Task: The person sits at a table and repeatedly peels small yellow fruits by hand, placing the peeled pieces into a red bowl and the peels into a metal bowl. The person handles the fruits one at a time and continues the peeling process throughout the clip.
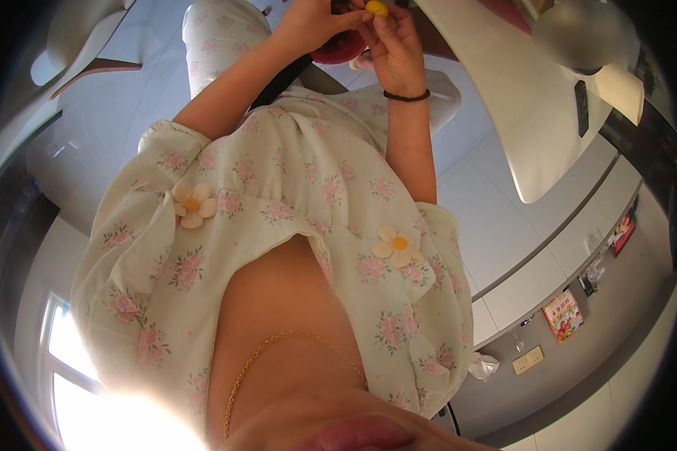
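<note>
A small, rounded yellow piece [377, 8], which looks like a peeled chestnut, is at the top edge of the view. My right hand [396, 48] pinches it between thumb and fingers, and a dark band circles that wrist. From the other side my left hand [310, 22] reaches in, its thumb tip close against the yellow piece. Whether the left fingers grip anything is hidden at the frame's edge. Below both hands sits a red bowl [338, 52] with dark contents, partly covered by the fingers.
At the right stands a pale table [519, 118] bearing a black remote control [582, 108]. A white chair [79, 34] is at the upper left. Along the wall at lower right are a book [563, 317], wall sockets [527, 361] and a plastic bag [483, 366]. Tiles cover the floor [485, 208].
</note>
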`<action>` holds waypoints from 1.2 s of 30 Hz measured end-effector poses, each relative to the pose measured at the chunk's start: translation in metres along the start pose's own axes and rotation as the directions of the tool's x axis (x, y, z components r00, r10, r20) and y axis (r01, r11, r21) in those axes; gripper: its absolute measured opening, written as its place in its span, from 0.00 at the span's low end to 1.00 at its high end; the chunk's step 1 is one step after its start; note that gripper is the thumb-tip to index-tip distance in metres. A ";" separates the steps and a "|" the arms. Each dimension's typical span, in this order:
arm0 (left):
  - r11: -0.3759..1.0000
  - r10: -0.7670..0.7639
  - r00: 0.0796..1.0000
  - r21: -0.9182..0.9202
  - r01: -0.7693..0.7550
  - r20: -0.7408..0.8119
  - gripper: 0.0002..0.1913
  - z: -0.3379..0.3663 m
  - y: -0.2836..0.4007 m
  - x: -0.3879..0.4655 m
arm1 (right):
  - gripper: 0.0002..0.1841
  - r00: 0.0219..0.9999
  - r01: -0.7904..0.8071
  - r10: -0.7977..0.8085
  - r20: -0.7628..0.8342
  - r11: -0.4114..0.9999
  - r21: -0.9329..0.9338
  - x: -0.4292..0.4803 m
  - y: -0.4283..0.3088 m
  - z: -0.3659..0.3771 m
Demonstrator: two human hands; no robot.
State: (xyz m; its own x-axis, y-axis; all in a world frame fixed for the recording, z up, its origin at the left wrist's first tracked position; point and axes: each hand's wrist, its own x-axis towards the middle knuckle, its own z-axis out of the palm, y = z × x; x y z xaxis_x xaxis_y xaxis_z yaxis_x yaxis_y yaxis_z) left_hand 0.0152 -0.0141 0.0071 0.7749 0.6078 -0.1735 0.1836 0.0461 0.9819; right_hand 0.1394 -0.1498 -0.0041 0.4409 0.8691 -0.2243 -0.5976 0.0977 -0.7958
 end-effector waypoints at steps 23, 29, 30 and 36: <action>0.947 -0.124 0.979 -0.314 0.068 -0.163 0.09 -0.005 -0.064 0.021 | 0.17 0.998 -0.048 0.051 -0.040 0.996 0.079 -0.036 -0.049 0.067; 0.901 -0.358 0.915 -0.326 0.286 -0.188 0.13 0.016 -0.180 0.056 | 0.22 0.944 0.072 0.076 0.322 0.902 -0.425 -0.046 -0.188 0.131; 0.880 -0.359 0.926 -0.370 0.296 -0.114 0.12 0.010 -0.190 0.058 | 0.22 0.923 0.159 0.042 0.383 0.863 -0.480 -0.036 -0.206 0.147; 0.900 -0.416 0.874 -0.246 0.359 -0.250 0.15 0.023 -0.157 0.060 | 0.14 0.898 0.418 -0.126 0.421 0.536 -0.734 0.144 -0.275 0.178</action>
State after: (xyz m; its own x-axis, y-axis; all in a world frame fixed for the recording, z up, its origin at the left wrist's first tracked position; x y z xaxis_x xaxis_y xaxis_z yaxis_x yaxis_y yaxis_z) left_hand 0.0471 -0.0030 -0.1589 0.4498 0.7102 -0.5416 0.2942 0.4547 0.8406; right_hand 0.2481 0.0347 0.2829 0.1895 0.9725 0.1351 0.3556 0.0603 -0.9327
